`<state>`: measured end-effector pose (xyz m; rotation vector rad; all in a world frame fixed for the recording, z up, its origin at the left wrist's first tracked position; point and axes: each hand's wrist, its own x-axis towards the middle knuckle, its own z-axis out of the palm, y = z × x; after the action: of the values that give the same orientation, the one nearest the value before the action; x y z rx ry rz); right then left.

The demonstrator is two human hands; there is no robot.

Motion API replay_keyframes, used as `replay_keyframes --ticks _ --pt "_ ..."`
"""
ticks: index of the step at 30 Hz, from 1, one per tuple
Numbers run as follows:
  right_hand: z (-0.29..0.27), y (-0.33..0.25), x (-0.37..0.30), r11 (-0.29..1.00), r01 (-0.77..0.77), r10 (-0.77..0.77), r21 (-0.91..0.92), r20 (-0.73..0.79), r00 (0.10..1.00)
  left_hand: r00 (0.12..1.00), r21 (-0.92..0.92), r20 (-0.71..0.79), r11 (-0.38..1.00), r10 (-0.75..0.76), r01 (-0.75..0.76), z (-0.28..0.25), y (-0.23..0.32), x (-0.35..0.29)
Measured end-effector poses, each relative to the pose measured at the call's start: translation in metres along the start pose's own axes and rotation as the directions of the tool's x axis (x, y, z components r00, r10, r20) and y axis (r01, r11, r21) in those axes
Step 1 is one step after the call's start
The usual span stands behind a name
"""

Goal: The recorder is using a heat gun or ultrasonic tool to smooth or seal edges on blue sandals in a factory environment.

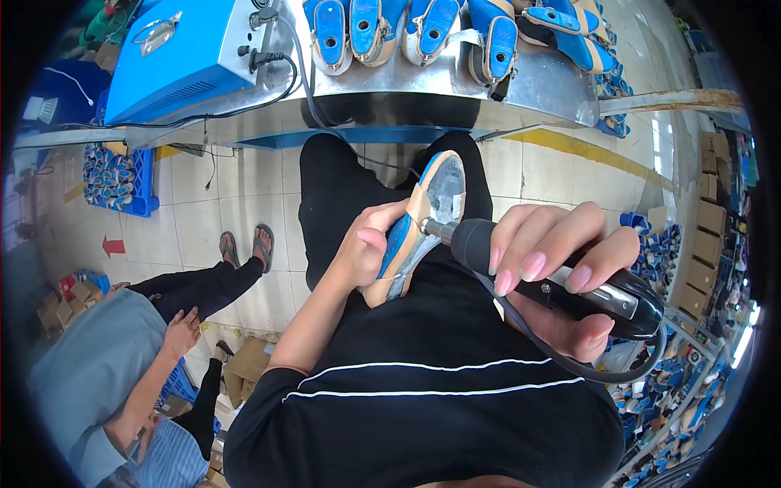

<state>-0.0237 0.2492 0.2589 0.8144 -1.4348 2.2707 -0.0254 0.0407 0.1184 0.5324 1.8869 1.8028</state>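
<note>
My left hand grips a tan and blue shoe by its side. The shoe is tilted, with its grey underside turned toward my right hand. In my right hand is a black corded electric hand tool, the fingers wrapped round its body. Its metal tip meets the shoe's underside around the middle, close to the edge. Exactly what the tip works on is too small to make out. The tool's cord loops below my right hand.
Several blue-topped shoes on lasts stand along a metal table in front. A blue machine box with cables sits at its left. To the left are people, one in a grey shirt. Racks of shoes and cartons line the right.
</note>
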Motion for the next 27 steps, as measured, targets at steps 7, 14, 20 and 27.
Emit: replay_keyframes --ticks 7,14,20,27 --pt "0.004 0.002 -0.001 1.000 0.008 -0.008 0.003 -0.035 0.999 1.000 0.055 0.026 0.998 0.007 -0.009 -0.002 0.005 0.000" --pt "0.006 0.000 -0.001 1.000 -0.015 0.014 -0.023 -0.032 0.999 1.000 0.048 0.015 0.999 0.022 -0.023 -0.001 0.005 0.001" --pt "0.005 -0.001 -0.001 0.999 -0.035 0.036 -0.025 0.017 0.999 1.000 0.034 0.012 0.999 0.027 -0.027 -0.002 0.006 0.000" --pt "0.005 -0.006 0.007 0.999 -0.032 0.034 -0.021 0.142 0.989 0.996 0.081 0.014 0.993 0.085 -0.086 -0.002 0.020 -0.005"
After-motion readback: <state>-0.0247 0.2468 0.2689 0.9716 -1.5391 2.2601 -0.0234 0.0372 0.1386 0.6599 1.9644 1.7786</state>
